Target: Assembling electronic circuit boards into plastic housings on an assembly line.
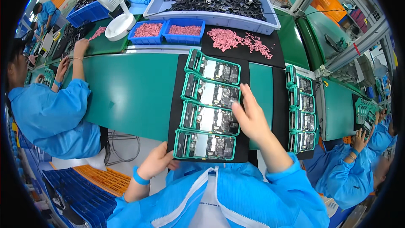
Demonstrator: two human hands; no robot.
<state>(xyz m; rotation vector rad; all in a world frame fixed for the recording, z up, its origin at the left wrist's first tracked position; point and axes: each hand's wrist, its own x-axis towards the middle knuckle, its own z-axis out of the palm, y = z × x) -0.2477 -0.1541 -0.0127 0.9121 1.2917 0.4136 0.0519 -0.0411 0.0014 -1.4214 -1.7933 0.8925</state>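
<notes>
Four-sided green frames [207,106], several in a column, lie on a black mat [177,114] in front of me. Each carries dark circuit boards and a silvery strip. My right hand [254,118] is at the column's right side, fingers stretched and thumb apart, slightly blurred; nothing shows in it. Down at the mat's near left corner is my left hand [156,160], with a blue band [140,176] on its wrist. Its fingers are curled beside the nearest frame's corner, and whatever they may hold is hidden.
Beyond the frames stand two blue bins [183,31] of pink pieces, a pink heap [228,40] and a large tub [211,21] of black parts. A white fan [119,25] stands left of them. More filled frames [302,114] lie right. Co-workers [50,109] sit on both sides.
</notes>
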